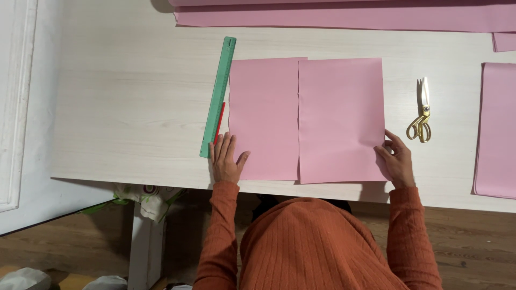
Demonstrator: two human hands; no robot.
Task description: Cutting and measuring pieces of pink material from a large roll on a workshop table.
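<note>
Two pink paper sheets lie side by side on the white table (123,107): a left sheet (263,113) and a right sheet (341,115) that overlaps it slightly. My left hand (226,158) rests flat on the table at the left sheet's lower left corner, fingers spread. My right hand (398,158) pinches the right sheet's lower right edge. A green ruler (219,94) lies just left of the sheets, with a red pencil (219,122) beside it near my left hand.
Gold scissors (422,115) lie shut to the right of the sheets. More pink paper lies along the far edge (349,15) and at the right edge (497,129). The table's near edge runs just below my hands.
</note>
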